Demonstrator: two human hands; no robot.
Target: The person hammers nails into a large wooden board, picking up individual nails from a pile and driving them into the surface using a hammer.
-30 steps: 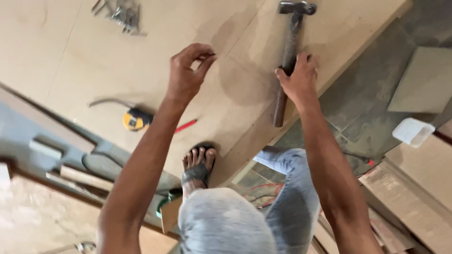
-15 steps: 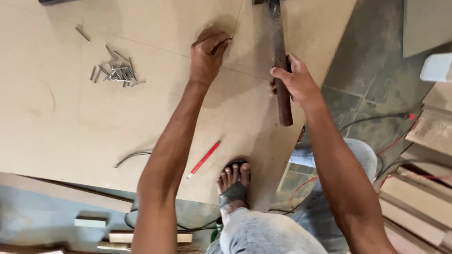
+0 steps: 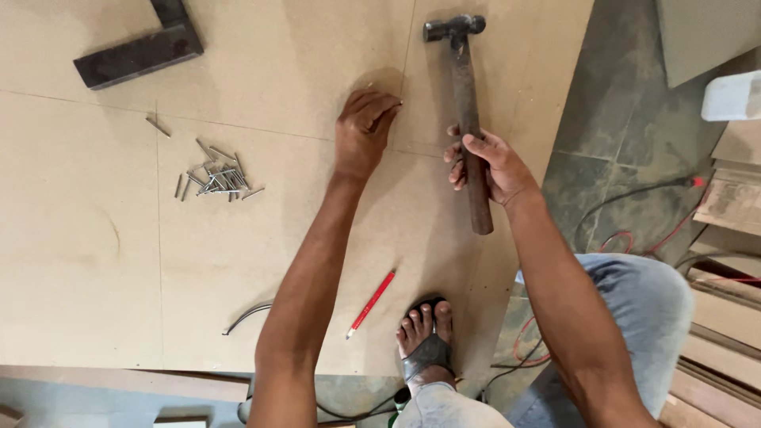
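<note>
At the upper left of the frame a dark metal square (image 3: 139,54) lies on the pale board (image 3: 79,261). Below it and to the right sits a loose heap of nails (image 3: 216,179), with one stray nail (image 3: 157,127) just above it. Near the bottom centre a red pencil (image 3: 371,303) lies slanted on the board, close to a sandalled foot (image 3: 426,341). Above centre, the left hand (image 3: 362,131) is curled with fingertips pinched together against the board at a pencilled line; it may be steadying a nail, but that is too small to tell. To its right, the right hand (image 3: 485,165) is wrapped around the wooden handle of a hammer (image 3: 464,103), whose steel head points to the top of the frame, over the board.
</note>
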